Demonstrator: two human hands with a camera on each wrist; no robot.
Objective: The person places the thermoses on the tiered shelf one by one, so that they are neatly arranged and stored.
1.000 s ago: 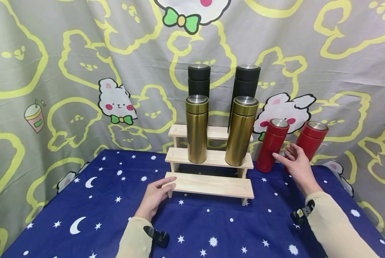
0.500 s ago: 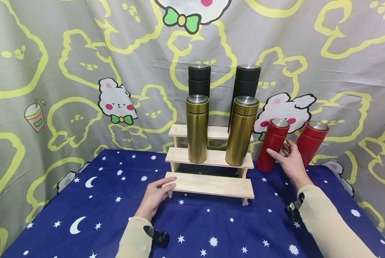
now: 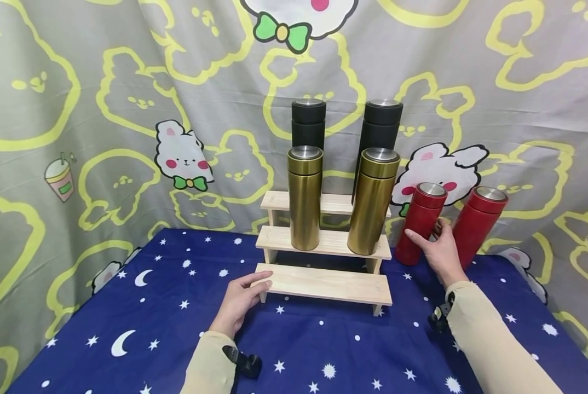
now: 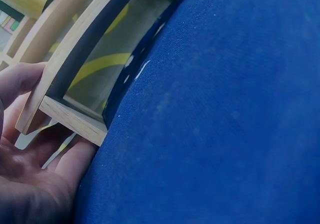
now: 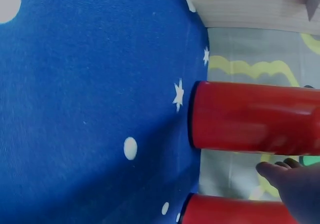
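At right in the head view, the right hand (image 3: 444,251) is half open about the inner red flask (image 3: 422,213), thumb across its front and fingers beside the outer red flask (image 3: 478,227); whether it grips, I cannot tell. Both stand on the cloth (image 3: 146,317). At lower centre, the left hand (image 3: 240,301) holds the stand's (image 3: 333,282) lowest board by its left end, likely to steady it. Its steps probably keep the black flasks (image 3: 309,123) visible behind the gold flasks (image 3: 305,208)

You're wearing a plain beige left sleeve (image 3: 208,365) and matching right sleeve (image 3: 492,338), with black straps (image 3: 230,353) carrying small, chunky black camera units (image 3: 250,366) at both cuffs (image 3: 217,340).
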